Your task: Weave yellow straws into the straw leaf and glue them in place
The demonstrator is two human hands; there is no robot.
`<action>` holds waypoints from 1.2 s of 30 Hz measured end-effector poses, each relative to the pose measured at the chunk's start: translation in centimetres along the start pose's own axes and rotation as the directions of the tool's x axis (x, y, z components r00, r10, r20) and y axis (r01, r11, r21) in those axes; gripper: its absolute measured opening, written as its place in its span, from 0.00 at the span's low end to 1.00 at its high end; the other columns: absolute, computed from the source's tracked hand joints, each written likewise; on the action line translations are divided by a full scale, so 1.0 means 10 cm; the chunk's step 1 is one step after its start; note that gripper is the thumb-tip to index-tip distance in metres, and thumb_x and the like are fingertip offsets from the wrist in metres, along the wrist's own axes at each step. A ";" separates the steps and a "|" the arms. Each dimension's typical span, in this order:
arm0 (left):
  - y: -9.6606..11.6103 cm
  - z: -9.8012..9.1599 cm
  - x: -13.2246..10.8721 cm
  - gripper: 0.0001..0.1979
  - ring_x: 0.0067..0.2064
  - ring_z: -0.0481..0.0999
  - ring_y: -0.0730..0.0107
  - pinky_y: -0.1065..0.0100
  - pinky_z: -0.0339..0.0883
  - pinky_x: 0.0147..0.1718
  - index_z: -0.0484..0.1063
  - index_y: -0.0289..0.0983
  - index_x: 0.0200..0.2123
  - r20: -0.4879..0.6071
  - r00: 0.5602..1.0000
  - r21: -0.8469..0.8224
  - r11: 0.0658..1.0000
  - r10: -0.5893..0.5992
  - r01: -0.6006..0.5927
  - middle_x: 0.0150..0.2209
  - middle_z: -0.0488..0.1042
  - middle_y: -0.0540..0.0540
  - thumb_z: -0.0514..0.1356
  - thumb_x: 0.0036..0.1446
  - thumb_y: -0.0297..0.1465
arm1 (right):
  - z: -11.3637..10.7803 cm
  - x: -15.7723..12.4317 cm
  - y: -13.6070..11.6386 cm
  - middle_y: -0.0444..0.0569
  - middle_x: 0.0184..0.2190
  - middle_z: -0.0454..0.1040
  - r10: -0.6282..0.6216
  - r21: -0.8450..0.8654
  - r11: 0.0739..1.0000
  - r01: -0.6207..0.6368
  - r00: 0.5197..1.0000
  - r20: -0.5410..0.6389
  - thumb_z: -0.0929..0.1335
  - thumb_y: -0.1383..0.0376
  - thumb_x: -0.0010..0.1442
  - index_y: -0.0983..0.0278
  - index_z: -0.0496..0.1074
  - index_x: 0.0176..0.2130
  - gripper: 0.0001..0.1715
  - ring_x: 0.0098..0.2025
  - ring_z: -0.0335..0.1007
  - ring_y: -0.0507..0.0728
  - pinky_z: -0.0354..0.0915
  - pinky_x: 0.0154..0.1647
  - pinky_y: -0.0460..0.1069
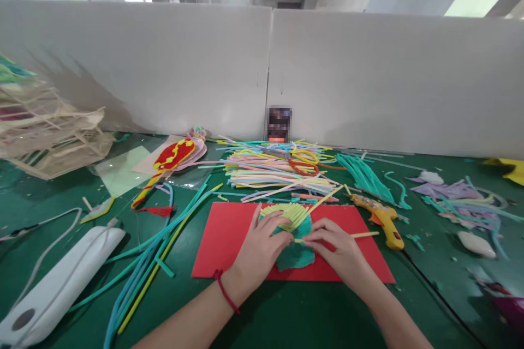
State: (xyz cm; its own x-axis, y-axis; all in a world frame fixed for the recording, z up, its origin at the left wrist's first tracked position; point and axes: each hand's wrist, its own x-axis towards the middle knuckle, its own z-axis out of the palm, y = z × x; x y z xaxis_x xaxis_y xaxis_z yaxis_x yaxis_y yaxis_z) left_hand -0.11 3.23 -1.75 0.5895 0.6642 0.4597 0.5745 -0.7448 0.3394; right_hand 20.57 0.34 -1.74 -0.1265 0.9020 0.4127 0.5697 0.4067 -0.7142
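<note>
A round teal piece (298,259) lies on a red sheet (221,240), its upper part covered by side-by-side rows of pale yellow pipe cleaners (291,214). My left hand (264,245) lies over the left of this piece, fingers bent, thumb and forefinger at the end of a loose pale yellow pipe cleaner (365,235). Between the fingertips of my right hand (338,245) the same pipe cleaner is pinched; its free end sticks out to the right across the sheet. Another yellow stem (327,199) slants up from the rows. My left palm hides part of the piece.
Behind the sheet lie a heap of coloured pipe cleaners (266,172) and scissors (305,166). A yellow glue gun (382,221) sits right. Left are a white power strip (65,278), loose stems (151,251) and a red-yellow fan-shaped craft (176,154). A white partition (164,65) stands behind.
</note>
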 end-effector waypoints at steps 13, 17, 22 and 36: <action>0.58 0.20 -0.25 0.30 0.63 0.63 0.51 0.58 0.64 0.55 0.57 0.27 0.63 -0.038 0.992 0.439 0.890 -0.121 0.125 0.64 0.60 0.34 0.46 0.67 0.42 | 0.22 -0.05 -0.05 0.46 0.28 0.72 -0.097 -0.144 0.987 0.077 0.985 -0.140 0.67 0.68 0.61 0.62 0.73 0.32 0.06 0.30 0.70 0.52 0.68 0.32 0.45; 0.52 0.25 -0.28 0.32 0.63 0.62 0.46 0.52 0.64 0.55 0.58 0.25 0.62 -0.025 0.973 0.498 0.841 -0.231 0.213 0.63 0.60 0.30 0.50 0.64 0.44 | 0.29 -0.05 -0.04 0.47 0.29 0.73 -0.091 -0.170 0.983 0.072 0.990 -0.108 0.67 0.67 0.62 0.62 0.73 0.33 0.05 0.32 0.71 0.53 0.68 0.34 0.46; 0.43 0.30 -0.30 0.35 0.62 0.62 0.44 0.52 0.64 0.55 0.58 0.23 0.62 0.019 0.960 0.510 0.828 -0.281 0.232 0.63 0.58 0.27 0.54 0.61 0.44 | 0.30 -0.03 -0.02 0.46 0.28 0.72 -0.089 -0.180 0.981 0.073 0.993 -0.083 0.66 0.66 0.62 0.61 0.73 0.33 0.06 0.31 0.70 0.54 0.68 0.33 0.47; 0.47 0.27 -0.28 0.36 0.63 0.60 0.43 0.49 0.60 0.57 0.61 0.26 0.62 0.008 0.948 0.558 0.788 -0.319 0.260 0.63 0.60 0.32 0.52 0.61 0.48 | 0.37 -0.07 0.02 0.46 0.29 0.71 -0.048 -0.114 0.992 0.045 0.998 -0.028 0.65 0.66 0.63 0.61 0.72 0.33 0.07 0.33 0.70 0.53 0.68 0.34 0.47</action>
State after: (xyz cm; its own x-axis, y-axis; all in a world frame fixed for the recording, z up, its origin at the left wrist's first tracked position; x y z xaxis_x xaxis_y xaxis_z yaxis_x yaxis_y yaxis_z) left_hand 2.49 -2.02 -3.70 0.3803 0.8675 0.3208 0.9229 -0.3785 -0.0704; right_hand 17.78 0.31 -4.21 -0.1308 0.8768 0.4628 0.6521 0.4277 -0.6260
